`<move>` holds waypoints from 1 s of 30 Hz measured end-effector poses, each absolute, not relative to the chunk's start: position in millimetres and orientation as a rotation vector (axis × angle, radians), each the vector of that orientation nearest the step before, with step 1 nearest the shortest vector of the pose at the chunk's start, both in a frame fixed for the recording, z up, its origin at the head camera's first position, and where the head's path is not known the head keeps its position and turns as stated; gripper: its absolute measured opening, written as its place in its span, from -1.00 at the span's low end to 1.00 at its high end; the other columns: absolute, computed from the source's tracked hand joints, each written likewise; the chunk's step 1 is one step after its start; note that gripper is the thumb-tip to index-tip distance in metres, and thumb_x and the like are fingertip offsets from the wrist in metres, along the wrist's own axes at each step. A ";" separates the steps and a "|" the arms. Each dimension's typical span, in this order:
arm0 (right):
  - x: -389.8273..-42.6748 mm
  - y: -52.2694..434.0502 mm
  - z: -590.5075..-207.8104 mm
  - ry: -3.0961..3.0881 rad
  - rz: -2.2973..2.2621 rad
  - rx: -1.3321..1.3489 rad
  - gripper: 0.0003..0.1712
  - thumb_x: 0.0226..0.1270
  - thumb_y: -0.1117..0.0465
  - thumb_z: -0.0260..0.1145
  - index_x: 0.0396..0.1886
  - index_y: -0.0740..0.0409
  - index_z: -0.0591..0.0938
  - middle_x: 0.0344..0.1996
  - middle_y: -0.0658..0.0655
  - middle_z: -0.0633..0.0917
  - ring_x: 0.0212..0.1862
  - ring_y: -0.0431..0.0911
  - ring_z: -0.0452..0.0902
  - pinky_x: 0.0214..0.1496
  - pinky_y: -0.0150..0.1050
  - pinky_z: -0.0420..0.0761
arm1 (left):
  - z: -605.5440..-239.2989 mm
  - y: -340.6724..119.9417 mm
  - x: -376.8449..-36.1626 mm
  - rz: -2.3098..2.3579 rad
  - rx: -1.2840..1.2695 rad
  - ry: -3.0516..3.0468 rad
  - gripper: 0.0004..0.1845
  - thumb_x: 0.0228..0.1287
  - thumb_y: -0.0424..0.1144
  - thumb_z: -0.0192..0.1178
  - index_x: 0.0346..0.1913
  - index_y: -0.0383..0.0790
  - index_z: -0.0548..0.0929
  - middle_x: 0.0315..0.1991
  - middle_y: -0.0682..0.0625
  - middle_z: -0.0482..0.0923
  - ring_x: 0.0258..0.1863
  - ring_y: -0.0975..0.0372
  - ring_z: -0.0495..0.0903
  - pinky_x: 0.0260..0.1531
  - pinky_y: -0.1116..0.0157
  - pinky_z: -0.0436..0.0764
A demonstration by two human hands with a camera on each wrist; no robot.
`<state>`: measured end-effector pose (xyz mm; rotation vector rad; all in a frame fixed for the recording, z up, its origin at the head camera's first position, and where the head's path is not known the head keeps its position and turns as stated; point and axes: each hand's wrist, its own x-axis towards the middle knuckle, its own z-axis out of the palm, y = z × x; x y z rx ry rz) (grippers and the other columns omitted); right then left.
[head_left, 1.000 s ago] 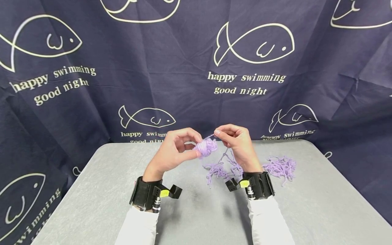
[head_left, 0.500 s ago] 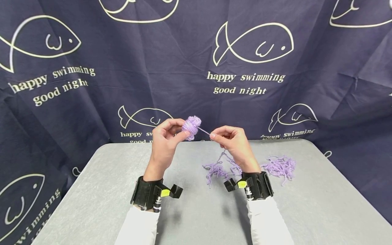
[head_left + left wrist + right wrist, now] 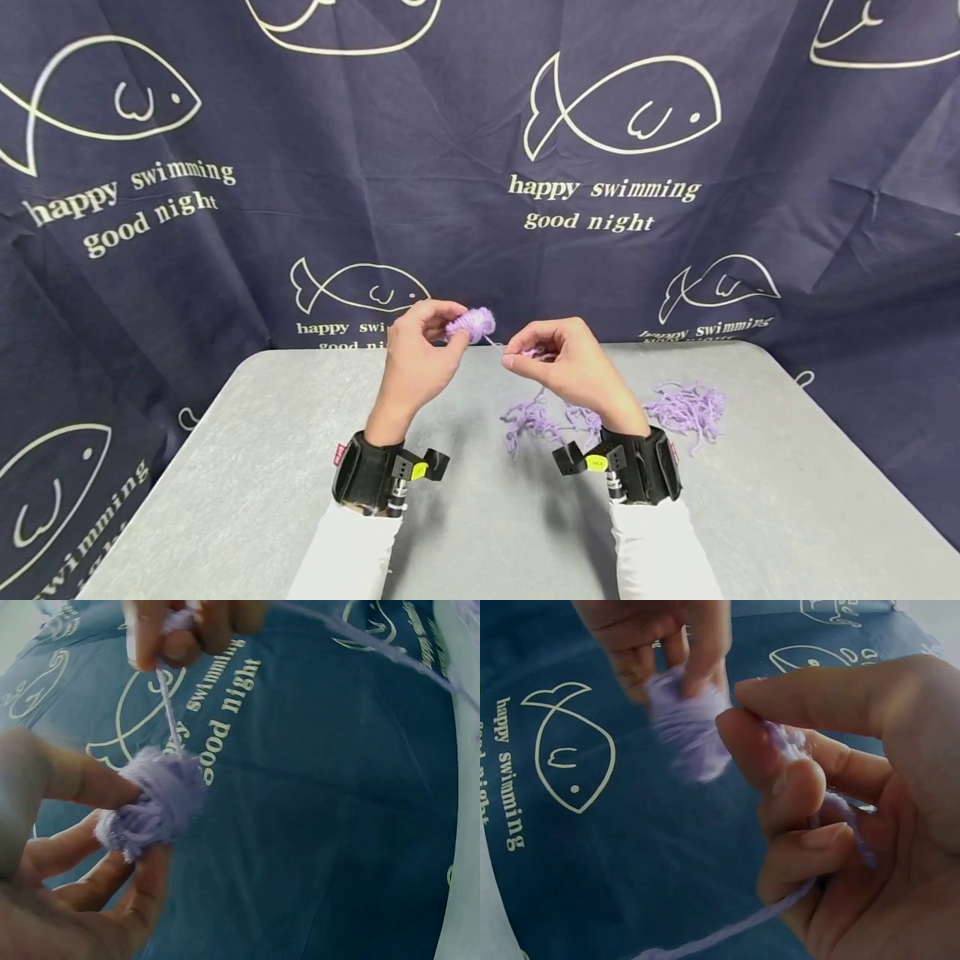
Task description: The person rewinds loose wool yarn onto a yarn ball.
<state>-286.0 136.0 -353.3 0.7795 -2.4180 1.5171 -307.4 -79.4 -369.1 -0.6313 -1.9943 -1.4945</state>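
A small ball of purple yarn (image 3: pixel 474 323) is held above the table between the thumb and fingertips of my left hand (image 3: pixel 422 358). In the left wrist view the yarn ball (image 3: pixel 161 799) shows its wound strands, with the thumb on one side and fingers on the other. To its right, my right hand (image 3: pixel 573 367) pinches a strand of yarn (image 3: pixel 169 705) that runs short and straight to the ball. The right wrist view shows more yarn (image 3: pixel 844 817) bunched inside the curled right fingers, and a strand (image 3: pixel 735 928) trailing out below them.
Loose tangled yarn (image 3: pixel 531 421) lies on the grey table (image 3: pixel 247 467) below my right hand. A second purple heap (image 3: pixel 690 408) lies further right. Behind the table's far edge hangs a dark blue cloth (image 3: pixel 450 167) with fish drawings.
The ball went up and left, then dropped slightly and turned in my left fingers. My right hand has moved slightly left and down, and bunched yarn now shows within its fingers.
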 end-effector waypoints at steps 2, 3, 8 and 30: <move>-283.2 135.7 -351.2 -2.421 1.504 0.788 -0.97 0.22 0.25 0.51 -0.38 0.04 0.79 -0.47 -0.02 0.71 -0.52 -0.15 0.51 -0.52 -0.36 0.48 | -370.2 -78.9 -307.0 -1.433 -0.645 -2.072 -0.80 0.11 -0.51 0.31 -0.17 -0.36 0.72 -0.26 -0.13 0.69 -0.31 0.15 0.71 -0.22 0.21 0.71; -282.3 135.8 -350.6 -2.419 1.499 0.794 -0.95 0.22 0.25 0.51 -0.39 0.01 0.79 -0.49 -0.02 0.70 -0.54 -0.15 0.48 -0.54 -0.37 0.45 | -370.6 -78.6 -306.8 -1.408 -0.654 -2.112 -0.80 0.09 -0.50 0.31 -0.17 -0.36 0.72 -0.28 -0.12 0.70 -0.34 0.15 0.70 -0.25 0.20 0.70; -280.7 137.5 -348.5 -2.383 1.523 0.826 -0.94 0.22 0.26 0.52 -0.39 0.00 0.79 -0.53 0.01 0.67 -0.58 -0.15 0.40 -0.59 -0.37 0.36 | -371.1 -78.0 -305.8 -1.271 -0.695 -2.342 -0.84 0.03 -0.44 0.34 -0.27 -0.28 0.72 -0.42 -0.01 0.69 -0.47 0.23 0.61 -0.39 0.26 0.61; -301.5 149.4 -365.4 -2.184 1.818 0.758 -0.88 0.22 0.31 0.52 -0.26 0.21 0.76 -0.38 0.06 0.74 -0.52 -0.15 0.43 -0.52 -0.31 0.46 | -359.2 -88.6 -296.9 -1.985 -1.678 -2.013 -0.81 0.10 -0.65 0.32 -0.19 -0.51 0.69 -0.22 -0.18 0.70 -0.15 0.09 0.68 -0.02 0.06 0.70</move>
